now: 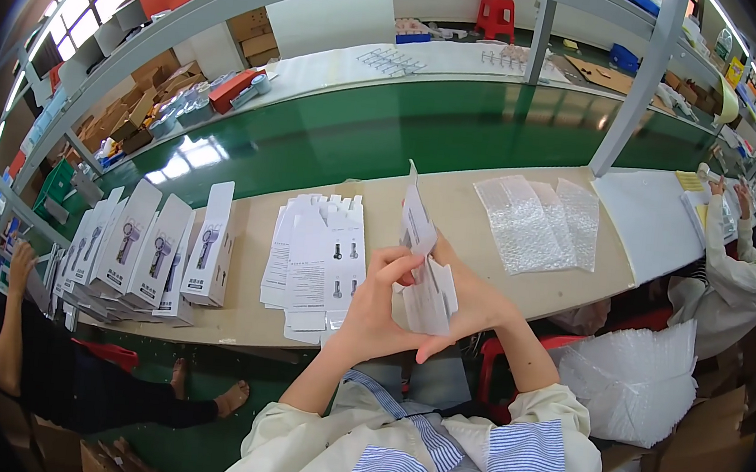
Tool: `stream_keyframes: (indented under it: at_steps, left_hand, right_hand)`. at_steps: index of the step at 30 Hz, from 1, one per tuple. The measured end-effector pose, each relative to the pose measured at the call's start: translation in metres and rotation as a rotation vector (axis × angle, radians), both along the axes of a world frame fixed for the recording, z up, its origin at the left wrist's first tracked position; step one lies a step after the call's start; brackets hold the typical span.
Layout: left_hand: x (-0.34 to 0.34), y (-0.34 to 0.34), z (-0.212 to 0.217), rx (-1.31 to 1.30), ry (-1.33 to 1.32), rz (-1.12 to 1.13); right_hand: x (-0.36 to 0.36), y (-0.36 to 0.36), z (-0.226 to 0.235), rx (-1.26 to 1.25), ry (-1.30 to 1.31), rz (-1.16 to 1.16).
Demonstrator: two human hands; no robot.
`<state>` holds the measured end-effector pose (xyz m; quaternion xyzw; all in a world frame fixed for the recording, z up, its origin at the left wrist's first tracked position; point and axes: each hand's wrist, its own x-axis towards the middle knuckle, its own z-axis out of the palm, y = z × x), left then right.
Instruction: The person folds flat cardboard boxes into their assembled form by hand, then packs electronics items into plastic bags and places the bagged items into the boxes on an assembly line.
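A small white folding carton, with a long flap sticking up, is between my two hands above the table's front edge. My left hand grips its left side, fingers curled over the front panel. On the other side, my right hand wraps round the carton, its thumb stretched out below; its other fingers are partly hidden. Left of my hands lies a stack of flat printed cartons. Several clear bubble-wrap pouches lie overlapping to the right.
Several filled-out white boxes with open flaps stand at the table's left end, near a person in dark clothes. A large bag of bubble wrap is at my right. Another person in white sits farther right. A grey post rises behind the table.
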<state>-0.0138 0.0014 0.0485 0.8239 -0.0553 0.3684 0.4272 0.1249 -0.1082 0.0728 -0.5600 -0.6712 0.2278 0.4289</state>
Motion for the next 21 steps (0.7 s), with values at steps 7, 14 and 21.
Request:
stream_keyframes:
  at_steps: [7, 14, 21]
  left_hand:
    - [0.002, -0.002, -0.009, -0.094, -0.032, -0.091]
    - [-0.005, 0.007, 0.022, 0.110, -0.069, -0.094]
    - [-0.010, 0.023, 0.059, 0.425, 0.001, -0.110]
  right_hand:
    - [0.009, 0.013, -0.026, 0.172, 0.248, 0.066]
    - [0.014, 0.011, -0.020, 0.261, 0.133, 0.025]
    - [0.012, 0.006, -0.006, 0.304, -0.177, 0.031]
